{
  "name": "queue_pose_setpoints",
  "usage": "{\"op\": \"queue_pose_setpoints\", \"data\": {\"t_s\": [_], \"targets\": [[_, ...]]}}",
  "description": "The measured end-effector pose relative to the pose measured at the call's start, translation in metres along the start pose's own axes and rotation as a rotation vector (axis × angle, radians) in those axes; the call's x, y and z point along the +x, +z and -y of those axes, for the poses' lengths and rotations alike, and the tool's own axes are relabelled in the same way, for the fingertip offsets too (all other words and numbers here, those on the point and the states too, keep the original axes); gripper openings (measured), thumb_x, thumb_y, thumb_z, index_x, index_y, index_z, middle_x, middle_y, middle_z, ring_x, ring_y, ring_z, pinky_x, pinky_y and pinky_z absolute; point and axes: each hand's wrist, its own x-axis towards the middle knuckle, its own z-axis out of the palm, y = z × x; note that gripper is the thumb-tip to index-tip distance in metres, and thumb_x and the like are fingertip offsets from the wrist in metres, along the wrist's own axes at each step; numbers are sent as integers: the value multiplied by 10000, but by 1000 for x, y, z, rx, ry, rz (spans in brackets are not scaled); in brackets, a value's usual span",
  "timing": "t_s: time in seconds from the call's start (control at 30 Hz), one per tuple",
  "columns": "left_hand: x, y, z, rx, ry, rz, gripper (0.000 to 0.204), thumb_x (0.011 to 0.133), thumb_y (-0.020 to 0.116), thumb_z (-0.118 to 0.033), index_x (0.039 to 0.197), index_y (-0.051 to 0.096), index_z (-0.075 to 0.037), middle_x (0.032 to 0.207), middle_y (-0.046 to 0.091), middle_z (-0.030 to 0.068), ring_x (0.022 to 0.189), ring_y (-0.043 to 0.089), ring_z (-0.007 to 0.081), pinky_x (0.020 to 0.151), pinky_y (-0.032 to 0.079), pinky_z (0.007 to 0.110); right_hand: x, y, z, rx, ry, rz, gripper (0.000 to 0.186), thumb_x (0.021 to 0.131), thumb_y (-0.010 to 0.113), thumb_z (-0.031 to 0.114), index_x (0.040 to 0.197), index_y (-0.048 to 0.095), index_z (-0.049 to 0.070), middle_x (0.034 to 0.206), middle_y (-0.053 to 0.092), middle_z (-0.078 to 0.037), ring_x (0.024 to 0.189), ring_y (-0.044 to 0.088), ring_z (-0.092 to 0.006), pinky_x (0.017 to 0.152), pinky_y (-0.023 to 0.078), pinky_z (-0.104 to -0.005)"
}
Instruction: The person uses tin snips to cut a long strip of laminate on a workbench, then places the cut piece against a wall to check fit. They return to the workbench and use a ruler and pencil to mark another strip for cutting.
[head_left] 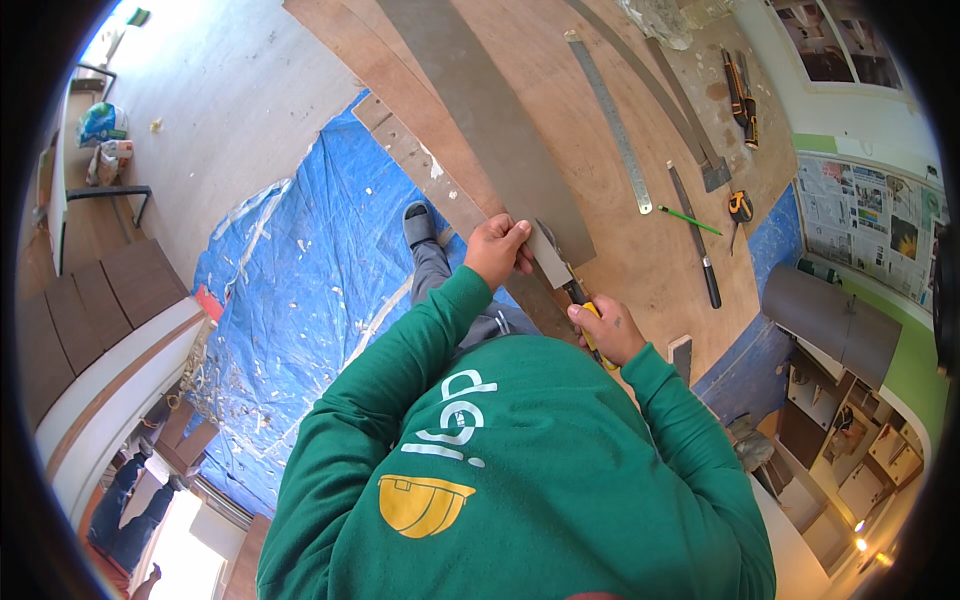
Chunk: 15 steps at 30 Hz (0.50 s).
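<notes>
Between my two hands is a small grey strip of thin sheet material, above the near edge of the wooden worktop. My left hand is closed on the strip's far end, thumb on top. Gripped in my right hand are snips with yellow and black handles. Their dark jaws lie along the strip's right side, and the strip partly hides them. Just beyond my hands, a long grey-brown sheet lies flat on the worktop.
On the worktop lie a steel ruler, a green pencil, a black-handled file, a yellow-black tape measure and black-orange hand tools. A blue tarp covers floor at left. A dark rolled sheet is at right.
</notes>
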Motion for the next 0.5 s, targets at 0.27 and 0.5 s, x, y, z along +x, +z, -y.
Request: {"op": "queue_pose_setpoints", "data": {"t_s": [0.27, 0.5], "targets": [[-3, 2, 1, 10, -20, 4, 280, 1067, 612, -244, 896, 609, -21, 729, 684, 98, 540, 667, 176, 486, 547, 305, -5, -1, 2, -1, 41, 15, 317, 1033, 626, 307, 924, 614, 9, 766, 639, -65, 650, 631, -133, 585, 510, -308], [-11, 6, -5, 8, -48, 26, 264, 1066, 613, -247, 927, 625, -23, 734, 684, 91, 559, 669, 180, 516, 543, 305, -1, 1, -4, -17, -25, -15, 334, 1026, 636, 320, 928, 619, 1, 772, 645, -67, 660, 634, -144, 601, 525, -316]]}}
